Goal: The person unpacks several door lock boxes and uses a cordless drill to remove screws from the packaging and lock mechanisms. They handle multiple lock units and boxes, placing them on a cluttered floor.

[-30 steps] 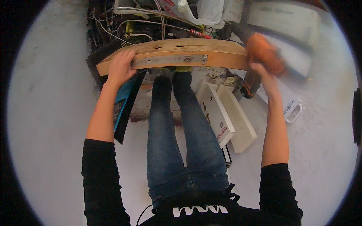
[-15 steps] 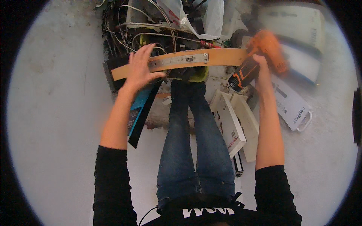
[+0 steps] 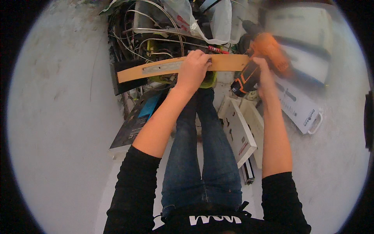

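A long tan wooden strip [image 3: 230, 62] stretches across in front of me, with a slim silver metal plate [image 3: 160, 68] set into it. My left hand [image 3: 193, 72] is closed over the plate's right end, fingertips pressed together there. What they pinch, if anything, is hidden. My right hand [image 3: 265, 74] grips an orange and black cordless drill [image 3: 269, 50] at the strip's right end. Its chuck points away from me, toward the upper left, apart from the plate. The drill is slightly blurred.
Beyond the strip, cables [image 3: 134, 37] and a clear plastic bag [image 3: 220, 23] lie in a cluttered heap. White open boxes [image 3: 237, 130] stand right of my legs. A white handled package [image 3: 300, 105] rests farther right, and a dark flat box [image 3: 134, 126] lies to the left.
My left hand has moved right along the strip, from spread fingers near its left part to closed fingers at the plate's right end. The drill has shifted slightly left.
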Demonstrator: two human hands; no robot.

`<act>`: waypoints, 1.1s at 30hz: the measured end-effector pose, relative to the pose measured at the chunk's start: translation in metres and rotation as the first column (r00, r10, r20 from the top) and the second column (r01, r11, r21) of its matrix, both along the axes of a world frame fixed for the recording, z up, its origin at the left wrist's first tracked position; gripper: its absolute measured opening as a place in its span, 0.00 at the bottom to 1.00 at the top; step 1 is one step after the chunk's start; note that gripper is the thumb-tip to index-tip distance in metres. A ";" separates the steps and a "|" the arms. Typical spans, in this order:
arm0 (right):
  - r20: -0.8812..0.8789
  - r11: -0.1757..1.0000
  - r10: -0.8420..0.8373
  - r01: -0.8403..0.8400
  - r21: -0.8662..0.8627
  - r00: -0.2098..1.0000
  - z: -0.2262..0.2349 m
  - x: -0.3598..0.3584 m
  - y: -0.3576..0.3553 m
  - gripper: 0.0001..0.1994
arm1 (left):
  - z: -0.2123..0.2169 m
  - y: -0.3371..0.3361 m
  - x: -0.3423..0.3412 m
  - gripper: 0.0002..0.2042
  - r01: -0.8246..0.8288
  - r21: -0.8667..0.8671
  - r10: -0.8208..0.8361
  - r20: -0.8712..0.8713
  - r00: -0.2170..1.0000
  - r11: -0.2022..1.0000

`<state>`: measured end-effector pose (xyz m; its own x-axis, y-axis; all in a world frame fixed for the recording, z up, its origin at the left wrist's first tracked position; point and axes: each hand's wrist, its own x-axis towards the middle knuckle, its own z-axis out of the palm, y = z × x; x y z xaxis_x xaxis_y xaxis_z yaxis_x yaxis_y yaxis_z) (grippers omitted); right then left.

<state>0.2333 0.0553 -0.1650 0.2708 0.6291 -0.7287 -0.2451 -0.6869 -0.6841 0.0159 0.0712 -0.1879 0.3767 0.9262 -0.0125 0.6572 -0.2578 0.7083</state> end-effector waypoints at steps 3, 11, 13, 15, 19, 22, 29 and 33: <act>-0.006 0.999 -0.033 0.033 -0.014 0.999 0.002 -0.012 -0.006 0.17 | -0.012 0.001 -0.005 0.08 -0.010 0.009 0.010 -0.046 0.999 1.000; 0.003 0.996 -0.090 0.090 0.019 0.996 -0.010 -0.023 -0.031 0.16 | -0.017 0.003 -0.022 0.05 -0.311 -0.397 0.362 0.057 0.931 0.863; 0.017 0.996 -0.091 0.090 0.019 0.996 -0.009 -0.024 -0.033 0.16 | -0.010 0.007 -0.030 0.06 -0.340 -0.522 0.484 0.166 0.859 0.782; 0.018 0.994 -0.108 0.107 0.014 0.994 -0.010 -0.021 -0.036 0.15 | -0.011 0.011 -0.041 0.06 -0.317 -0.688 0.683 0.353 0.640 0.652; 0.055 0.992 -0.124 0.122 0.037 0.991 -0.007 -0.027 -0.037 0.15 | -0.020 0.006 -0.069 0.07 -0.284 -0.835 0.840 0.327 0.433 0.472; 0.083 0.995 -0.093 0.096 -0.030 0.992 -0.022 -0.017 -0.047 0.15 | -0.026 0.013 -0.093 0.08 -0.173 -0.885 0.890 0.387 0.241 0.431; 0.015 0.984 -0.160 0.161 -0.072 0.987 -0.018 -0.018 -0.052 0.15 | -0.011 -0.008 -0.175 0.10 -0.735 -0.564 0.880 -0.028 0.473 0.377; 0.073 0.990 -0.126 0.130 -0.047 0.989 -0.005 -0.026 -0.045 0.15 | -0.023 -0.045 -0.230 0.10 -0.775 -0.553 0.909 -0.073 0.411 0.307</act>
